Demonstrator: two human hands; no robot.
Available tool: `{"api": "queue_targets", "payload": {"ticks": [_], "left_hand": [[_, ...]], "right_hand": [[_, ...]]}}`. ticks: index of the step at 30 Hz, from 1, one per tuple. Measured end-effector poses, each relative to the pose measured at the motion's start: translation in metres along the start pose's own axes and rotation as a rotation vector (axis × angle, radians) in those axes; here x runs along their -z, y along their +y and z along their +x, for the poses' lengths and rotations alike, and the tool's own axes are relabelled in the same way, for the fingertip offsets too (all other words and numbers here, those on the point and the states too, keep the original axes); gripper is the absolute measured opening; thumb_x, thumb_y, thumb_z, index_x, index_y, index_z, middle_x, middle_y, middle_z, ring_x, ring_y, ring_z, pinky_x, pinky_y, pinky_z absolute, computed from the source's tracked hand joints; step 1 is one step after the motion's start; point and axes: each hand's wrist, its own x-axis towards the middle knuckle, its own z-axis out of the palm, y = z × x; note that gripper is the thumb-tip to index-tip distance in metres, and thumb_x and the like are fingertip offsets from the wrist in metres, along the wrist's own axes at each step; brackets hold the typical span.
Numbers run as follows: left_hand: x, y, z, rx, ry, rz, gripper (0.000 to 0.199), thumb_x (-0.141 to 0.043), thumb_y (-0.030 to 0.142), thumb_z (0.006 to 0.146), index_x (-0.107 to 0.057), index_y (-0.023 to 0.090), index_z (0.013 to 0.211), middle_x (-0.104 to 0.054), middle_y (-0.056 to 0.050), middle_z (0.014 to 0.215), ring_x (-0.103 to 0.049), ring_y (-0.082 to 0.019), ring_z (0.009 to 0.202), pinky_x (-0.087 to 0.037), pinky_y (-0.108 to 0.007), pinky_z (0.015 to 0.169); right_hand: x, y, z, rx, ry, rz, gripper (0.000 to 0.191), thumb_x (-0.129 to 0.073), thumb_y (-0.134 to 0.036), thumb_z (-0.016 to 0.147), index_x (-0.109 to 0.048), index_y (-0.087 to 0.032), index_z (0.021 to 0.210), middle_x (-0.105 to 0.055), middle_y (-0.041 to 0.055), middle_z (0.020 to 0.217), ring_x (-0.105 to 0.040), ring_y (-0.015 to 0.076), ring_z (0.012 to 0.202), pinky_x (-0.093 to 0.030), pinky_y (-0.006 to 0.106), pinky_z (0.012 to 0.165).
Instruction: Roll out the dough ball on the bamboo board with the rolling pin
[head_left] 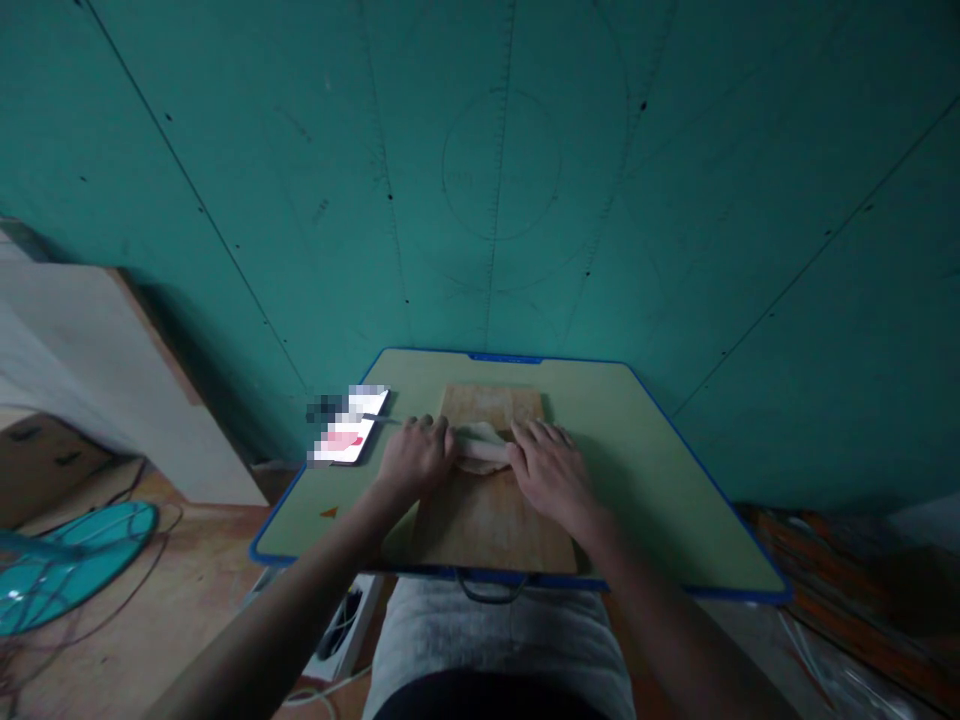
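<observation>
A pale rolling pin lies crosswise over a thin, flattened piece of dough on a wooden cutting board. My left hand grips the pin's left end with its fingers curled over. Over the right end rests my right hand, palm down and fingers bent across it. Dough shows above and below the pin between the hands; its outer parts may be hidden under them. A thin grey strip sticks out left of my left hand, its kind unclear.
The board rests on a pale green folding table with a blue rim, against a green wall. A lit phone or tablet, partly blurred out, lies at the table's left. A turquoise round base and cables are on the floor.
</observation>
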Motion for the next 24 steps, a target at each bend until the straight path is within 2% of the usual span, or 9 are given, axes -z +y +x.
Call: {"api": "queue_targets", "payload": {"ticks": [3, 6, 10, 14, 20, 24], "left_hand": [[-0.001, 0.002, -0.009, -0.014, 0.004, 0.004, 0.037, -0.028, 0.022, 0.099, -0.064, 0.015, 0.099, -0.066, -0.016, 0.097, -0.06, -0.028, 0.085, -0.045, -0.039, 0.074], [-0.006, 0.003, -0.021, 0.019, 0.028, -0.04, 0.036, -0.029, 0.027, 0.101, -0.063, 0.016, 0.096, -0.066, -0.014, 0.089, -0.06, -0.028, 0.081, -0.044, -0.038, 0.07], [-0.014, 0.005, -0.039, 0.066, 0.061, -0.124, 0.035, -0.033, 0.034, 0.101, -0.061, 0.019, 0.088, -0.065, -0.01, 0.082, -0.061, -0.025, 0.078, -0.044, -0.036, 0.07], [-0.013, 0.004, -0.041, 0.123, 0.052, -0.175, 0.033, -0.032, 0.034, 0.102, -0.06, 0.019, 0.091, -0.067, -0.009, 0.088, -0.063, -0.023, 0.082, -0.043, -0.032, 0.07], [-0.001, 0.001, -0.014, 0.163, 0.058, -0.164, 0.03, -0.034, 0.03, 0.1, -0.061, 0.018, 0.099, -0.07, -0.01, 0.094, -0.066, -0.025, 0.089, -0.045, -0.033, 0.073], [-0.002, -0.003, 0.008, 0.219, 0.048, -0.18, 0.033, -0.035, 0.032, 0.098, -0.065, 0.018, 0.099, -0.069, -0.01, 0.099, -0.066, -0.025, 0.094, -0.046, -0.031, 0.072]], "right_hand": [[-0.002, 0.0, -0.008, 0.032, 0.0, 0.018, 0.05, -0.03, -0.033, 0.102, -0.05, -0.012, 0.142, -0.056, 0.0127, 0.143, -0.048, 0.0262, 0.132, -0.027, 0.044, 0.115], [-0.004, -0.002, -0.02, 0.057, 0.005, 0.038, 0.05, -0.033, -0.033, 0.101, -0.05, -0.011, 0.142, -0.056, 0.0133, 0.142, -0.049, 0.027, 0.131, -0.029, 0.045, 0.116], [-0.008, -0.007, -0.043, 0.097, 0.073, 0.069, 0.051, -0.04, -0.034, 0.098, -0.049, -0.01, 0.143, -0.053, 0.0159, 0.145, -0.045, 0.0293, 0.135, -0.029, 0.049, 0.117], [-0.009, -0.01, -0.053, 0.138, 0.072, 0.079, 0.054, -0.042, -0.036, 0.098, -0.047, -0.007, 0.144, -0.049, 0.0175, 0.148, -0.042, 0.0298, 0.137, -0.028, 0.049, 0.118], [-0.007, 0.0, -0.022, 0.088, 0.026, 0.057, 0.054, -0.037, -0.041, 0.101, -0.047, -0.012, 0.144, -0.052, 0.0159, 0.146, -0.045, 0.0284, 0.135, -0.028, 0.047, 0.116], [-0.001, 0.005, 0.004, 0.05, 0.007, 0.029, 0.053, -0.032, -0.044, 0.102, -0.05, -0.014, 0.142, -0.059, 0.0145, 0.137, -0.051, 0.0269, 0.128, -0.03, 0.043, 0.112]]}}
